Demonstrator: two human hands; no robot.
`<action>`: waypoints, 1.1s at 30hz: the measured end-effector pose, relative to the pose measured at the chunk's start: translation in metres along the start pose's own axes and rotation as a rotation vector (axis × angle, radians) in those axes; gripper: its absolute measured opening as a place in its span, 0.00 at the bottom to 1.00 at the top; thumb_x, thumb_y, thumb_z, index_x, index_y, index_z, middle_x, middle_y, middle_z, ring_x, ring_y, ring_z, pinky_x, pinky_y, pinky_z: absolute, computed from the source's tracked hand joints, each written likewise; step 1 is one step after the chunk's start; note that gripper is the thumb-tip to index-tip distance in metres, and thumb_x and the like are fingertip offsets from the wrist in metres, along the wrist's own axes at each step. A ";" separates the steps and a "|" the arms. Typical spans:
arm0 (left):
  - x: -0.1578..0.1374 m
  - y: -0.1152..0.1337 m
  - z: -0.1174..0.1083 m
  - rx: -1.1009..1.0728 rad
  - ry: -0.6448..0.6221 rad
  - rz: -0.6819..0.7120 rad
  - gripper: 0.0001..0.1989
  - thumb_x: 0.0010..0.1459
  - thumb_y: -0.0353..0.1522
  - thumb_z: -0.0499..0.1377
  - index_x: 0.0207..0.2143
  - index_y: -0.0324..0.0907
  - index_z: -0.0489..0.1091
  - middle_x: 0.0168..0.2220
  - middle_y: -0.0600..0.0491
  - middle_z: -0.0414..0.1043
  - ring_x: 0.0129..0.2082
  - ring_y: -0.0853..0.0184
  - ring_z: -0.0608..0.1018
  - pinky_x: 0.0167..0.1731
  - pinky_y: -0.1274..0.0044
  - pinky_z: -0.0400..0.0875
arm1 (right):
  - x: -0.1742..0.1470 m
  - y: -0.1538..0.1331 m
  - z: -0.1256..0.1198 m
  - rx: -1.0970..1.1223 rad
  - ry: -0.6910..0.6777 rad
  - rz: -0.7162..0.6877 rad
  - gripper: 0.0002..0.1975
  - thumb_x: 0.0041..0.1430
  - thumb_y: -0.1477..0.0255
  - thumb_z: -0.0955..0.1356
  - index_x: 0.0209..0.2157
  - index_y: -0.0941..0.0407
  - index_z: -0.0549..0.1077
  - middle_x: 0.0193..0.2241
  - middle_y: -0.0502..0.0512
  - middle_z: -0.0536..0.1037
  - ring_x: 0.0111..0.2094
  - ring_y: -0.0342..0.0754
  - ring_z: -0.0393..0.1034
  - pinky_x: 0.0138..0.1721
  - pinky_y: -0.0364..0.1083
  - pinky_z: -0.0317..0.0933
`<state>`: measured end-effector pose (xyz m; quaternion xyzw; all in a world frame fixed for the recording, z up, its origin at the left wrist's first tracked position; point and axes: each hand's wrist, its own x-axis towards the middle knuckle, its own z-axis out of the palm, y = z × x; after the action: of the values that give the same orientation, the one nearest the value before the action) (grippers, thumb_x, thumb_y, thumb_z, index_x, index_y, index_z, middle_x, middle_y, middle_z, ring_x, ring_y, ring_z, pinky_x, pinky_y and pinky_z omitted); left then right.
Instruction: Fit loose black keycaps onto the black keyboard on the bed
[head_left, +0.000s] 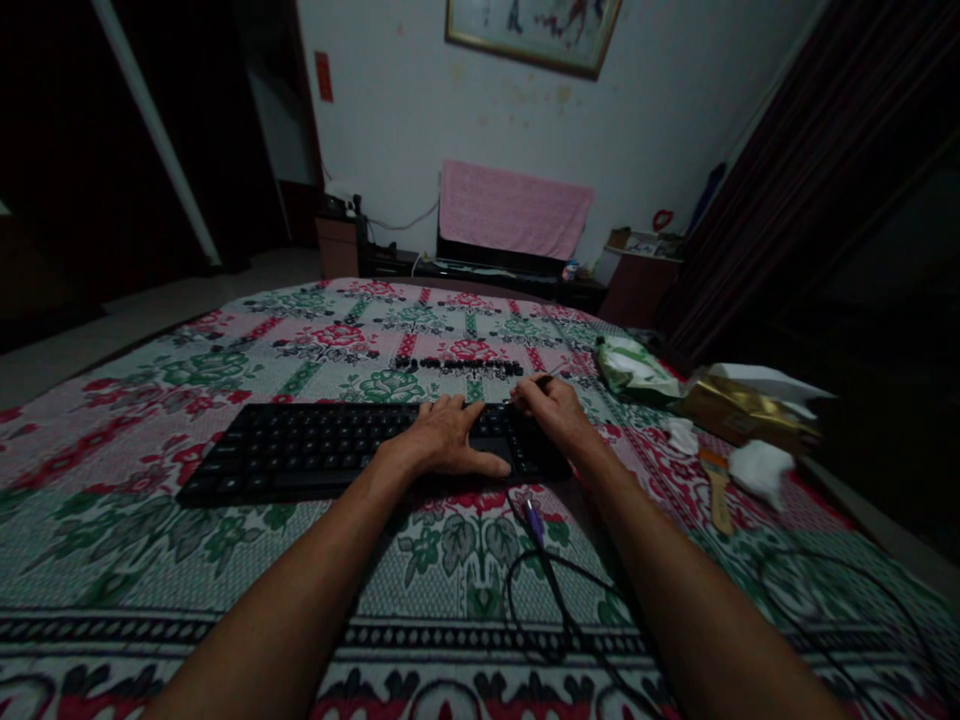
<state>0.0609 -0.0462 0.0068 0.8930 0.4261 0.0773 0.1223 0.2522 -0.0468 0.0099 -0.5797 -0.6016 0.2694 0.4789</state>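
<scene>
Across a floral cloth [150, 560] lies a black keyboard [300, 445], its right part beneath the left hand [442, 440], splayed, and the right hand [553, 408], fingertips bunched (whether gripping anything, one cannot tell), small black pieces [487, 368] lined up beyond.

Bare skin all the way here: the left forearm [300, 590], broad at the bottom edge, tapers to a slim wrist [397, 460], and the right forearm [675, 565] matches its shape! Beyond them, a bare left hand [444, 437] with a long thumb [486, 463], a bare right hand [559, 408], finer skin detail lost in the dim light
</scene>
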 end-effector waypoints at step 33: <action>0.009 0.020 0.014 -0.007 0.360 -0.140 0.15 0.56 0.33 0.49 0.39 0.42 0.73 0.37 0.48 0.74 0.38 0.62 0.74 0.41 0.74 0.67 | -0.020 -0.012 0.028 0.033 -0.005 -0.102 0.12 0.51 0.62 0.63 0.24 0.57 0.69 0.20 0.48 0.70 0.24 0.43 0.65 0.28 0.41 0.59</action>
<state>0.0850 -0.0538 -0.0003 0.8326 0.5019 0.2284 0.0524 0.2199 -0.0617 0.0041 -0.5398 -0.6269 0.2560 0.5001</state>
